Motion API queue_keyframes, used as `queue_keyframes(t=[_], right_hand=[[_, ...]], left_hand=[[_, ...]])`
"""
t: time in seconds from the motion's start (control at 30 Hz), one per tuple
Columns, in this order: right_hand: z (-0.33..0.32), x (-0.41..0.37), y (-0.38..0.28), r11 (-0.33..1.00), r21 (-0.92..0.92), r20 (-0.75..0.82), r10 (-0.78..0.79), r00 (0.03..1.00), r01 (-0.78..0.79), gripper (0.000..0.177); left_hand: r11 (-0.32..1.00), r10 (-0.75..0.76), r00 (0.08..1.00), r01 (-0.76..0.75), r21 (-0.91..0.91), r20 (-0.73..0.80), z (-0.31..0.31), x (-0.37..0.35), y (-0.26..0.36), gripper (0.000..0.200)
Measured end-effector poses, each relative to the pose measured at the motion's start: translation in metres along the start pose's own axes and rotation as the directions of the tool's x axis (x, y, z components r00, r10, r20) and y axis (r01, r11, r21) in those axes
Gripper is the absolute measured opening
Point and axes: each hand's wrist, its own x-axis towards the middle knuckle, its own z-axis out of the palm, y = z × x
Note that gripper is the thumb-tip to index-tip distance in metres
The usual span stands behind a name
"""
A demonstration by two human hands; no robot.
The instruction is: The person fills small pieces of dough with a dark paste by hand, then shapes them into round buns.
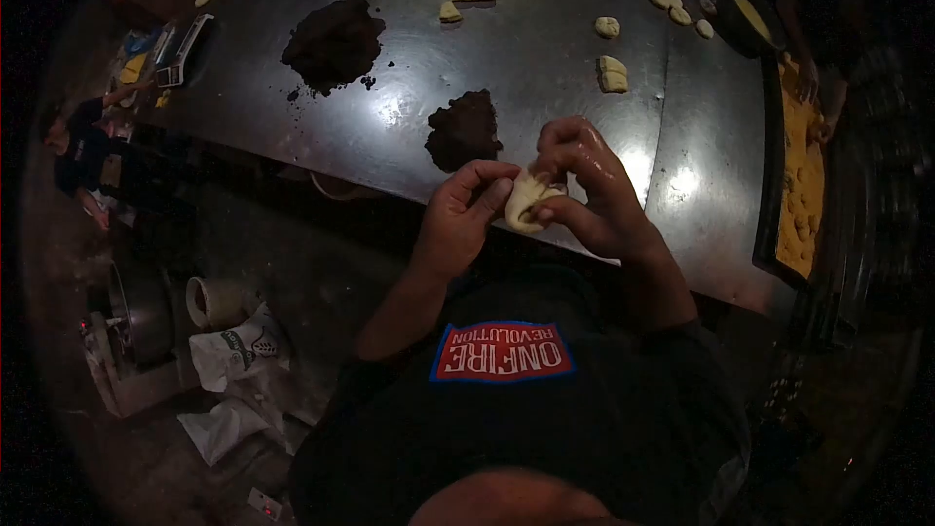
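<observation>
Head view: pinches a folded piece of dough (pixel 524 205) between left hand (pixel 458 214) and right hand (pixel 602 190), with thumbs and fingers narrowed on it, at the near edge of the tabletop (pixel 541 49). Faces a small dark mound (pixel 465 131) just beyond, and a larger dark mound (pixel 336 44) toward the left edge. Includes separate dough pieces (pixel 607 27) toward the far edge, plus a tray (pixel 768 234) with yellow contents along the right edge.

Dark mound (pixel 466 131) beyond left fingers (pixel 487 170), apparent passage over tabletop (pixel 711 151) rightward
</observation>
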Motion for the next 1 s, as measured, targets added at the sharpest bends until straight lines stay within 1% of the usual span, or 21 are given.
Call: queue_keyframes(t=[0.03, 0.13, 0.17, 0.2, 0.27, 0.33, 0.4, 0.47, 0.5, 0.53, 0.6, 0.63, 0.67, 0.7, 0.73, 0.77, 0.8, 0.87, 0.93, 0.97, 1.0], right_hand=[[0.009, -0.003, 0.001, 0.939, 0.308, -0.045, 0.175, 0.984, -0.153, 0.014], [0.026, -0.011, 0.011, 0.934, 0.295, -0.069, 0.232, 0.97, -0.202, 0.013], [0.039, -0.015, 0.007, 0.908, 0.281, -0.145, 0.362, 0.921, -0.312, 0.012], [0.045, -0.015, 0.006, 0.908, 0.282, -0.142, 0.36, 0.922, -0.311, 0.012], [0.054, -0.012, 0.006, 0.991, -0.116, -0.334, -0.101, 0.937, 0.065, 0.01], [0.054, -0.008, 0.0, 0.975, -0.194, -0.323, -0.171, 0.931, 0.111, 0.013], [0.051, -0.013, 0.006, 0.925, -0.32, -0.18, -0.274, 0.945, 0.207, 0.026], [0.036, -0.014, 0.007, 0.916, -0.359, -0.126, -0.239, 0.963, 0.18, 0.033], [0.026, -0.006, -0.001, 0.996, -0.084, -0.105, 0.007, 0.994, -0.015, 0.031], [0.018, 0.0, -0.005, 0.954, 0.187, -0.02, 0.24, 0.971, -0.232, 0.028], [0.007, 0.003, 0.002, 0.921, 0.19, 0.049, 0.336, 0.941, -0.339, 0.021], [0.002, 0.003, 0.008, 0.919, 0.082, 0.143, 0.372, 0.917, -0.385, 0.021], [-0.001, 0.002, 0.012, 0.908, -0.031, 0.231, 0.414, 0.88, -0.419, 0.022], [-0.002, 0.004, 0.01, 0.916, -0.232, 0.219, 0.377, 0.9, -0.328, 0.022], [0.0, 0.002, 0.01, 0.914, -0.234, 0.217, 0.382, 0.898, -0.332, 0.022], [0.003, -0.003, 0.009, 0.92, -0.333, 0.191, 0.28, 0.941, -0.206, 0.021], [0.007, -0.007, 0.008, 0.899, -0.431, 0.177, 0.169, 0.97, -0.078, 0.021], [0.015, -0.019, 0.01, 0.902, -0.401, 0.1, 0.215, 0.972, -0.158, 0.018], [0.017, -0.032, 0.021, 0.859, -0.498, 0.037, 0.157, 0.987, -0.117, 0.017], [0.013, -0.038, 0.027, 0.856, -0.5, 0.034, 0.171, 0.985, -0.132, 0.017], [0.006, -0.044, 0.033, 0.859, -0.439, 0.005, 0.295, 0.956, -0.262, 0.018]], left_hand=[[0.997, 0.059, 0.997, -0.061, 0.049, 0.048, -0.001, 0.0, -0.001, 0.019], [0.977, 0.19, 0.981, -0.194, 0.092, 0.047, 0.011, 0.002, -0.001, 0.024], [0.972, 0.23, 0.969, -0.224, 0.074, -0.09, 0.014, 0.005, -0.003, 0.027], [0.964, 0.265, 0.937, -0.259, 0.06, -0.226, 0.014, 0.009, -0.003, 0.031], [0.979, 0.197, 0.942, -0.205, -0.004, -0.271, 0.009, 0.019, -0.002, 0.038], [0.976, -0.058, 0.933, -0.023, -0.218, -0.356, 0.003, 0.027, 0.001, 0.043], [0.965, -0.1, 0.957, 0.026, -0.262, -0.274, -0.004, 0.03, -0.006, 0.049], [0.942, -0.219, 0.961, 0.162, -0.295, -0.17, 0.002, 0.031, -0.009, 0.052], [0.91, -0.251, 0.964, 0.204, -0.36, -0.087, 0.003, 0.034, -0.015, 0.055], [0.908, -0.254, 0.964, 0.209, -0.362, -0.083, 0.007, 0.033, -0.018, 0.055], [0.812, -0.429, 0.9, 0.346, -0.471, -0.077, 0.023, 0.032, -0.013, 0.052], [0.754, -0.456, 0.889, 0.412, -0.512, 0.044, 0.008, 0.035, -0.035, 0.049], [0.751, -0.459, 0.887, 0.417, -0.512, 0.05, 0.007, 0.036, -0.043, 0.049], [0.725, -0.491, 0.865, 0.471, -0.502, 0.102, 0.006, 0.038, -0.047, 0.047], [0.698, -0.523, 0.839, 0.524, -0.489, 0.152, 0.004, 0.04, -0.054, 0.044], [0.553, -0.429, 0.844, 0.528, -0.645, 0.323, 0.008, 0.045, -0.062, 0.04], [0.55, -0.431, 0.841, 0.532, -0.644, 0.327, 0.012, 0.047, -0.07, 0.04], [0.401, -0.582, 0.759, 0.581, -0.708, 0.293, 0.023, 0.05, -0.081, 0.038], [0.441, -0.557, 0.765, 0.603, -0.665, 0.325, 0.016, 0.054, -0.121, 0.037], [0.33, -0.501, 0.74, 0.642, -0.692, 0.449, 0.007, 0.056, -0.148, 0.037], [0.215, -0.427, 0.711, 0.68, -0.701, 0.559, 0.007, 0.058, -0.154, 0.038]])
